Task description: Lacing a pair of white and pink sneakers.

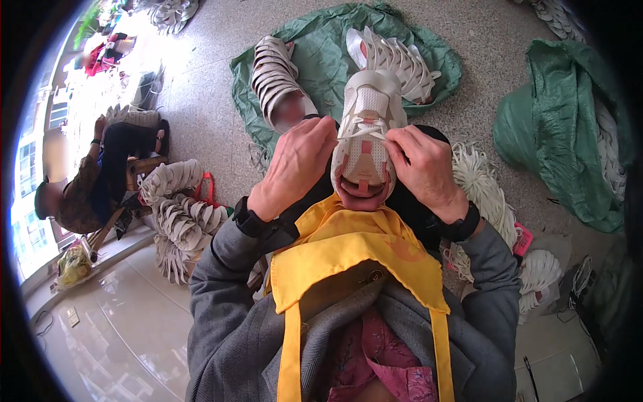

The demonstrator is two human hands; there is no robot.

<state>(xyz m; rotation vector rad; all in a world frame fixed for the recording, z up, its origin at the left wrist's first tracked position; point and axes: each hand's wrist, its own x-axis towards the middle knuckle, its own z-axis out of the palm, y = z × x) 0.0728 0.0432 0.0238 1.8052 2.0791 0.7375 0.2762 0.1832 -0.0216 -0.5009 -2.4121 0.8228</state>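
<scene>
A white and pink sneaker (367,94) rests on my lap, its toe pointing away from me and its heel opening toward me. White shoelace (365,127) runs across the tongue, stretched between my two hands. My left hand (298,161) pinches one lace end on the left side of the shoe. On the right side, my right hand (429,167) pinches the other end between thumb and fingers. A yellow apron (355,268) covers my front, just below the shoe's heel.
Stacks of white shoe uppers (273,74) lie on a green sack (315,33) ahead. Another green sack (549,127) stands at the right, near bundled white laces (475,181). More stacked uppers (177,194) sit at the left. Beyond them a person (87,194) sits.
</scene>
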